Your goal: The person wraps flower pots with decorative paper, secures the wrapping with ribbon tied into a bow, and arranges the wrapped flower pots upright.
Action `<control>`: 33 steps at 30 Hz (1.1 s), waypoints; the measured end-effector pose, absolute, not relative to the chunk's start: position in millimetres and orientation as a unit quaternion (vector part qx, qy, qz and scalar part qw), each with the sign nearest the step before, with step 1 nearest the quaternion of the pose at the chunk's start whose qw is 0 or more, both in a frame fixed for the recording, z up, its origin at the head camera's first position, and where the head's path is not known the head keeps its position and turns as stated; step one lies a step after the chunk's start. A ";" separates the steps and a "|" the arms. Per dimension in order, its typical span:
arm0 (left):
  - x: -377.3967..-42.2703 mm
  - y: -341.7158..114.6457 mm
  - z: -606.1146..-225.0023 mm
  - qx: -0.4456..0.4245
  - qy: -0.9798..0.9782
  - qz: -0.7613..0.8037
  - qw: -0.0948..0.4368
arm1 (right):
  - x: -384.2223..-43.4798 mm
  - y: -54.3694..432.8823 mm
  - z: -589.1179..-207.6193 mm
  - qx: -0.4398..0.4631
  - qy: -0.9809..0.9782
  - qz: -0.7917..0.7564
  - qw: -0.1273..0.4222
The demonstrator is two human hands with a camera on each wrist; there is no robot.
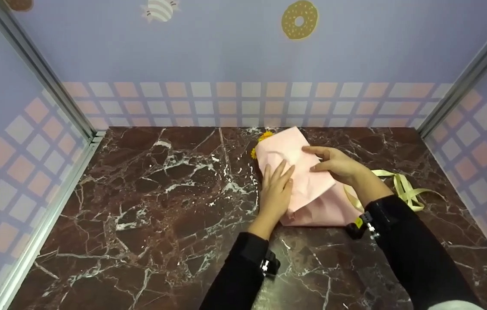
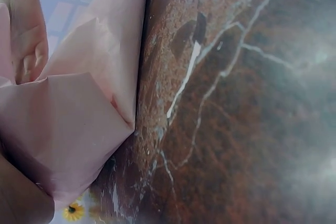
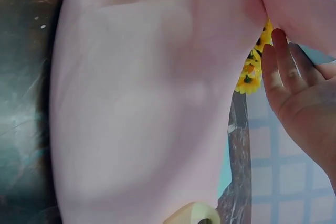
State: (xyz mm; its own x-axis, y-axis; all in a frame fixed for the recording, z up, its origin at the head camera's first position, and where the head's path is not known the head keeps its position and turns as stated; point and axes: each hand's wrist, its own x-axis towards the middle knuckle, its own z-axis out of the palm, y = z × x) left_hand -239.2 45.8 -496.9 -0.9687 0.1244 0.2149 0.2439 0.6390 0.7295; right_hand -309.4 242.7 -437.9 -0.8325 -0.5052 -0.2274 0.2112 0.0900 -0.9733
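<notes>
A sheet of pink wrapping paper [image 1: 299, 181] lies folded over at the right of the middle of the table. Yellow flowers [image 1: 265, 136] peek out past its far left edge; the rest of them is hidden. My left hand [image 1: 275, 189] rests on the folded layer with its fingers spread and fairly straight. At the right edge of that layer my right hand [image 1: 338, 165] holds the paper, with thumb and index finger over it. From the right wrist view, other fingers [image 3: 286, 69] of this hand reach beneath the raised flap, close to the flowers.
A pale yellow-green ribbon [image 1: 407, 189] lies in loose loops right of the paper, partly behind my right forearm. The dark marble-patterned table [image 1: 161, 206] extends far to the left. A patterned wall [image 1: 226, 56] closes off the back, with side panels left and right.
</notes>
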 end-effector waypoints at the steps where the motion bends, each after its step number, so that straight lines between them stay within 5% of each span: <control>1: -239.1 45.8 -496.4 -0.101 -0.902 -0.413 0.072 | -307.8 243.8 -439.1 -0.106 0.683 -0.670 0.271; 33: -240.1 46.9 -499.3 -0.091 -0.886 -0.449 0.076 | -260.6 238.5 -492.9 -0.054 0.758 -0.619 0.201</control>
State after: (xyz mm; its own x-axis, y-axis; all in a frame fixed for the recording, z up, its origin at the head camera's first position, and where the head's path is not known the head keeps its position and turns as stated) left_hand -240.1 46.9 -499.3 -0.9717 0.0935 0.2170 0.2302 0.5809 0.7808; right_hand -260.6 238.5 -492.9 -0.9135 -0.3307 -0.2368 0.1658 0.2287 -0.9593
